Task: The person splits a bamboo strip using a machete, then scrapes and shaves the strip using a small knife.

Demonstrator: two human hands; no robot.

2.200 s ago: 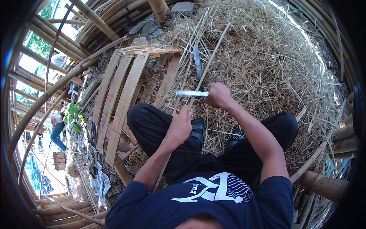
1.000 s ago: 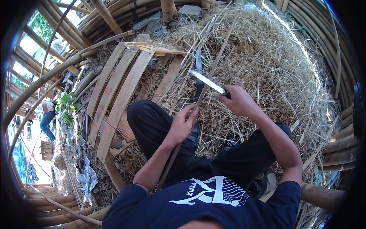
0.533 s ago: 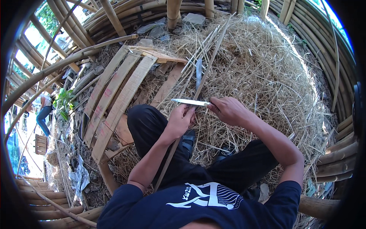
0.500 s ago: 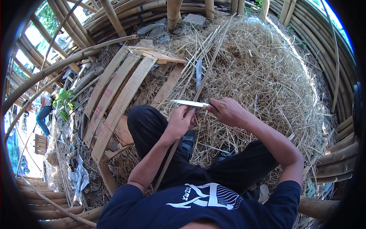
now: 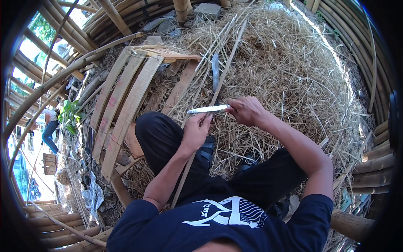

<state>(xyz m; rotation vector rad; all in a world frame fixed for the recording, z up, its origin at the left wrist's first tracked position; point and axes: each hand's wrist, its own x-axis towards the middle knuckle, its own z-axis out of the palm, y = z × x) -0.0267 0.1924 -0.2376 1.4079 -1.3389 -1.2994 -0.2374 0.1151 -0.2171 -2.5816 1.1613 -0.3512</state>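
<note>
We hold the strip (image 5: 222,77) over our lap: left hand (image 5: 196,132) pinching it near, right hand (image 5: 247,111) closed on the knife (image 5: 208,109) across it. Light, stiff, springy, probably sharp-edged; grip near the cut.

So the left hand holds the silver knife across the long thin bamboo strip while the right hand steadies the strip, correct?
Not quite: the hands are swapped. In the head view the right hand holds the silver knife, and the left hand steadies the long thin bamboo strip. The blade does lie across the strip.
</note>
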